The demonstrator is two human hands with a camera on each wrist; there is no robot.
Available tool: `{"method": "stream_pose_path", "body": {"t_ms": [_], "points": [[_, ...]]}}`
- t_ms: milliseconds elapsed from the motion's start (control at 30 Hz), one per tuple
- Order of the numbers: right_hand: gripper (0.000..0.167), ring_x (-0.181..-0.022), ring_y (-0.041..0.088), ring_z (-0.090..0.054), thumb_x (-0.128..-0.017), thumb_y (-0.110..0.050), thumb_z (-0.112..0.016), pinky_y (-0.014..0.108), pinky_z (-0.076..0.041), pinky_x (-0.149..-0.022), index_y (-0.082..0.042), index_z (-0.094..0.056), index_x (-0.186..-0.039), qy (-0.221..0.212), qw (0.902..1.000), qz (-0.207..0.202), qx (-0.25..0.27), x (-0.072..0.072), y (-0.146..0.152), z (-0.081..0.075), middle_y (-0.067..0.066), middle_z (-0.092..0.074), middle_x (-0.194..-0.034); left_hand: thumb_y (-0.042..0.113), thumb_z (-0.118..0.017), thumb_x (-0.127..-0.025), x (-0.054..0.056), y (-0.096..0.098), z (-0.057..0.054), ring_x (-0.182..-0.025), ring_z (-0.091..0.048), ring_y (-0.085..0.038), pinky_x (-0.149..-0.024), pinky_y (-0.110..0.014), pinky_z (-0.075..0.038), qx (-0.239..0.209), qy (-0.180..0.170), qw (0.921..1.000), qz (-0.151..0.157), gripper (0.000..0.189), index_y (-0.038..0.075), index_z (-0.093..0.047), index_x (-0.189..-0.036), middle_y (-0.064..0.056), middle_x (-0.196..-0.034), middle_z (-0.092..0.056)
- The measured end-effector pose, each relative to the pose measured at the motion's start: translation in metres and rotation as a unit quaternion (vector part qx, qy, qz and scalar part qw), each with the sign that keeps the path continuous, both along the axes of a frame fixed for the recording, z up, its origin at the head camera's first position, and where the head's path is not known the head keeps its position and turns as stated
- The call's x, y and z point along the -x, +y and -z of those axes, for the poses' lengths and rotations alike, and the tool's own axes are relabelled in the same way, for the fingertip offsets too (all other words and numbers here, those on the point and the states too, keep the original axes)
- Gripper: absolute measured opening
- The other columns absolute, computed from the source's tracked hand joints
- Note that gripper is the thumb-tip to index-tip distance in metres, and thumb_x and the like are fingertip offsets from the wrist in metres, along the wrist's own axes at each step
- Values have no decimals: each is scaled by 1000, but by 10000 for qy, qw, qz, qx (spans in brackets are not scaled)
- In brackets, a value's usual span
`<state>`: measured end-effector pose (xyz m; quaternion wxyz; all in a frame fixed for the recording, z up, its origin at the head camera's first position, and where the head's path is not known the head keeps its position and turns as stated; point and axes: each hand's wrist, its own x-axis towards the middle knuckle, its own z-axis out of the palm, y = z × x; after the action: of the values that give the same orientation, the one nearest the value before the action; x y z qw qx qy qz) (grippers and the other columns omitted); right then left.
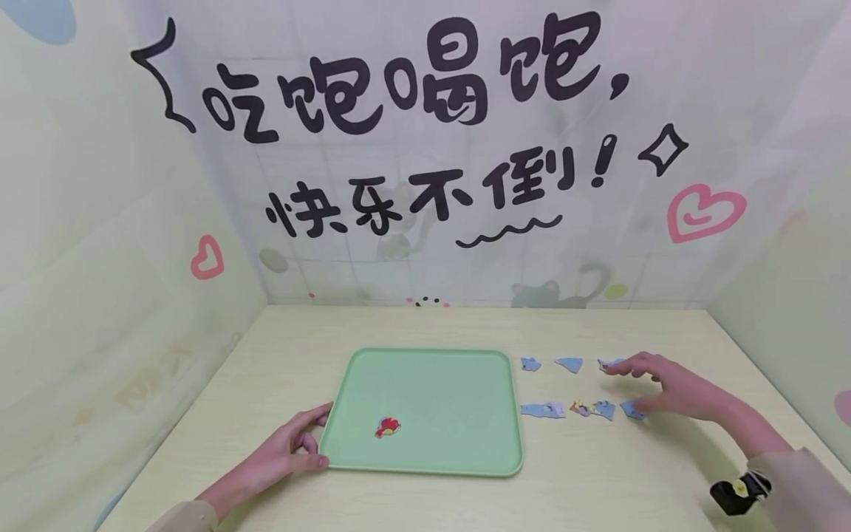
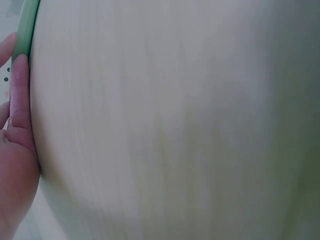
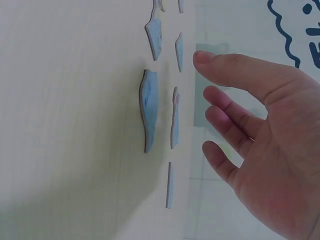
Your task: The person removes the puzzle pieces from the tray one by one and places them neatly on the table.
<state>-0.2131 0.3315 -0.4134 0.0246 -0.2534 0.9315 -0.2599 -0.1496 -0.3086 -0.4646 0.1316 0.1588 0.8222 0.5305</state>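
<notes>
My left hand (image 1: 282,451) is at the left edge of a pale green tray (image 1: 452,410), its thumb and index fingertips against the rim (image 2: 26,30) near the front corner. A small red and yellow puzzle piece (image 1: 387,426) lies on the tray. To the right, my right hand (image 1: 681,388) reaches over the blue puzzle pieces, fingers spread and slightly bent, nothing between them. A blue piece (image 1: 633,408) lies by its thumb; another piece (image 1: 606,364) is partly hidden by the fingers. In the right wrist view, the hand (image 3: 265,135) is apart from the pieces (image 3: 149,112).
On the pale wooden table (image 1: 598,473), more pieces lie in two rows right of the tray, including a triangular blue piece (image 1: 569,364), a long blue piece (image 1: 543,409) and a yellowish piece (image 1: 580,407). A printed cloth wall (image 1: 425,273) stands behind the table.
</notes>
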Motion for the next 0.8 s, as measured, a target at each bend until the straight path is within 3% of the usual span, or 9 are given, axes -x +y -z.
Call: {"method": "stream_pose_path", "body": {"t_ms": [267,633,800], "points": [[51,-108,21,-56,-83,-18,-78,40,-50,-90,-24,-62,-131,190,9995,-237,34,9,-24,-11,0,-63,-123,10,-75,-84,0,0,0,-82,-58,-5,-75,-20,-47,-38,-12,10000,4,90,-6,-20,-154,-29,-141,-35],[47,-111,24,-55,-87,-29,-75,47,-50,-90,-23,-61,-132,176,9983,-480,291,22,-70,-22,-3,-61,-128,10,-75,-84,-1,0,0,-82,-58,-5,-76,-20,-47,-76,-4,10000,36,91,-6,-19,-154,-29,-141,-35],[47,-112,17,-53,-88,-24,-75,44,-48,-94,-23,-61,-133,212,9969,-667,354,32,-97,-23,-4,-61,-129,11,-75,-84,-1,0,-1,-82,-59,-4,-76,-19,-46,-73,11,10000,43,90,-6,-20,-154,-30,-141,-35]]}}
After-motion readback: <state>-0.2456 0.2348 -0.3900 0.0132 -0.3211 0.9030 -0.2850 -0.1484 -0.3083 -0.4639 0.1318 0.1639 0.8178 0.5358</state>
